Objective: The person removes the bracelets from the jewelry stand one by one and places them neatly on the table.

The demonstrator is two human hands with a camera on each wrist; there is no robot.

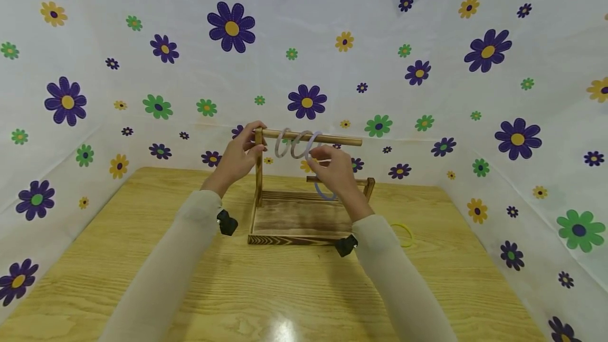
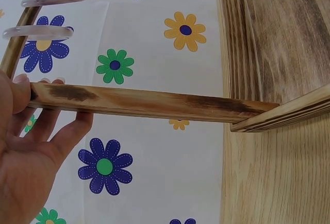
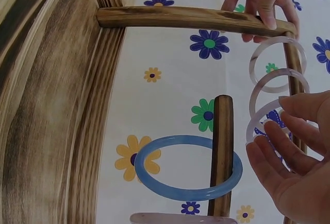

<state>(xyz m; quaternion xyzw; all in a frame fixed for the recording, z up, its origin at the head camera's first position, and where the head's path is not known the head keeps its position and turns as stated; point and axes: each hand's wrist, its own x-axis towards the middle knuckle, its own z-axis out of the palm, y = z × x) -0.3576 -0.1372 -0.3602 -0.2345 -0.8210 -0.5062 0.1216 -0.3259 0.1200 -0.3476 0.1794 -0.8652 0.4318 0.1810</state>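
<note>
A wooden bangle stand (image 1: 299,215) has a long upper bar (image 1: 342,140) and a shorter lower bar (image 3: 223,131). My left hand (image 1: 237,157) grips the top of its left post (image 2: 154,100), thumb on one side and fingers on the other. Two pale translucent bangles (image 3: 252,69) hang on the upper bar. Beside them, my right hand (image 1: 334,168) pinches a pale lavender bangle (image 3: 251,128) that hangs round the same bar. A blue bangle (image 3: 180,193) hangs on the lower bar, and a pinkish bangle (image 3: 175,218) shows below it in the right wrist view.
A yellow bangle (image 1: 411,236) lies on the wooden table (image 1: 228,289), right of the stand and partly hidden by the right sleeve. White cloth (image 1: 271,73) printed with flowers rises behind and on both sides.
</note>
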